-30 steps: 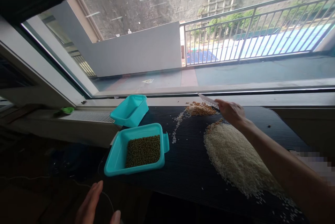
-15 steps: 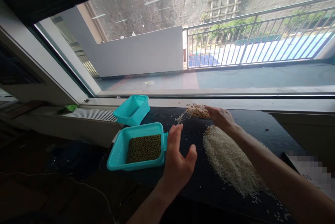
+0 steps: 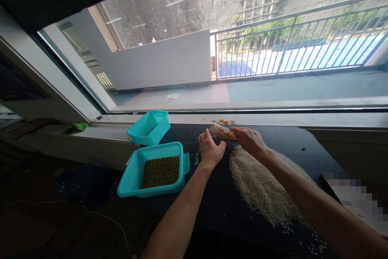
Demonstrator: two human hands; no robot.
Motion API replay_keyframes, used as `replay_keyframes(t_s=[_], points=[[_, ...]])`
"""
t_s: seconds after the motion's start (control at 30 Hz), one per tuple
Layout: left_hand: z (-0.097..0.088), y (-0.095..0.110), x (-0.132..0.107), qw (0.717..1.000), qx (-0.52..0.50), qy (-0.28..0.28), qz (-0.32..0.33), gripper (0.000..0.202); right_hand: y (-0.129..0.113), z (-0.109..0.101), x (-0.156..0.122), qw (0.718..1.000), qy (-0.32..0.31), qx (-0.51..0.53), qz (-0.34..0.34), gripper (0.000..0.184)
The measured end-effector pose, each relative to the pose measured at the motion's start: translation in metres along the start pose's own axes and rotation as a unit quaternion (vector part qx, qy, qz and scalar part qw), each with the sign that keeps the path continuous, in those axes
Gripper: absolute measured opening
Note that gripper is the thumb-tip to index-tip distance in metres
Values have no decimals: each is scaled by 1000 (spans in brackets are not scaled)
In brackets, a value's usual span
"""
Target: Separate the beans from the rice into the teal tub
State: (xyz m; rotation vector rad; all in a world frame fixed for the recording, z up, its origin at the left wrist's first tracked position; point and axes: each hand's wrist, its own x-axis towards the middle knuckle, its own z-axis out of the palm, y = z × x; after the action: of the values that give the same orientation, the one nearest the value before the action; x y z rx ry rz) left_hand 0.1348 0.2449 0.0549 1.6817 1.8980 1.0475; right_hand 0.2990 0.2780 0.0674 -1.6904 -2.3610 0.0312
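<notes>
At the lower right of the frame, a broad pile of rice point(image 3: 257, 182) lies loose on the dark desk point(image 3: 224, 194), the right forearm reaching across over it, probably because that is the direct way to the far edge. At centre left, 1 turquoise container point(image 3: 125, 184) holds round beans point(image 3: 160, 172); its raised walls presumably stop them rolling. The left hand point(image 3: 211, 150), at mid-frame, has thumb and fingers spread with nothing visible in them, perhaps as a guard; whether it touches the desk I cannot tell. The right hand point(image 3: 248, 140) is pinched on a thin pale card point(image 3: 222, 127), held low, likely so its edge meets the grains. The mixed heap of orange kernels and rice point(image 3: 223, 133) lies between the 2 hands, just beyond the left fingertips. Further back, stray kernels point(image 3: 227, 122) dot the windowsill point(image 3: 303, 120).
</notes>
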Motion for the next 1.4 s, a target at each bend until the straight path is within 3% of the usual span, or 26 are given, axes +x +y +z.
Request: replay_keyframes(t_s=[0.27,0.43,0.57,0.77,0.93,1.13,1.4], points=[[13,-8,-2,1000,17,-2,0,75,1,-4,-5,1000,12,4,-1,36],[22,-13,4,1000,28,4,-5,73,27,-20,1,998,47,1,40,37],[32,-8,26,999,35,24,-4,71,50,-27,8,997,51,-5,61,36],[46,-7,67,996,45,72,-25,66,41,-10,28,999,42,3,7,37],[48,-25,77,989,61,119,-55,58,24,12,34,997,40,35,-62,36],[40,-35,49,989,87,117,-37,60,19,19,23,990,42,67,-114,34],[27,-45,-29,985,156,44,52,100,18,15,15,985,31,84,-148,36]])
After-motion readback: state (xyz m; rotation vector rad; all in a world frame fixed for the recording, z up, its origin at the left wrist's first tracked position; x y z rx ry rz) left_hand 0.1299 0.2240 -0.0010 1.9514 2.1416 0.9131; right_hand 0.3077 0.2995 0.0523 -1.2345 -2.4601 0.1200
